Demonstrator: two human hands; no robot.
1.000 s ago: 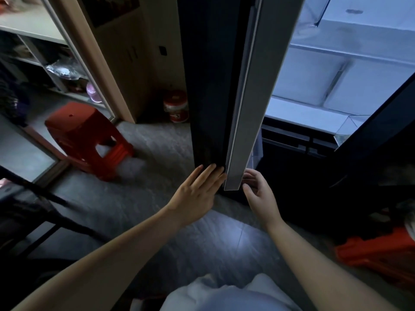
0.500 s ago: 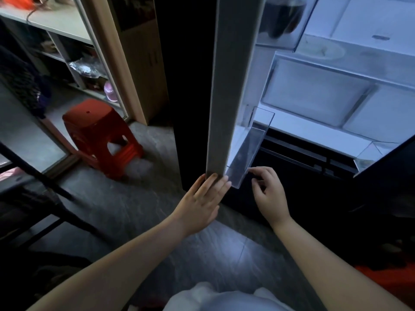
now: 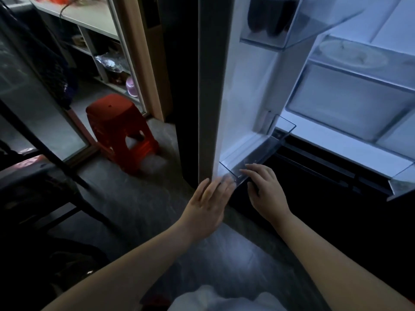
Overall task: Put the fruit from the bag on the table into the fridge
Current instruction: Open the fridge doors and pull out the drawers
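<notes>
The fridge stands open, its left door point(image 3: 210, 90) swung edge-on toward me and the lit white interior point(image 3: 350, 102) at the right. My left hand point(image 3: 207, 205) lies flat with straight fingers against the bottom edge of that door. My right hand point(image 3: 266, 191) rests its fingers on the front of the clear lower door bin point(image 3: 258, 153). No fruit and no bag appear in view.
A red plastic stool point(image 3: 121, 131) stands on the grey floor left of the door. Shelves point(image 3: 105, 61) with clutter sit behind a glass panel at the far left. A dark table frame point(image 3: 45, 167) crosses the lower left. Clear drawers fill the fridge's lower shelves.
The left fridge door has swung further open, exposing its inner side and clear bins. Both hands followed its bottom edge; the right hand moved onto the lower bin.
</notes>
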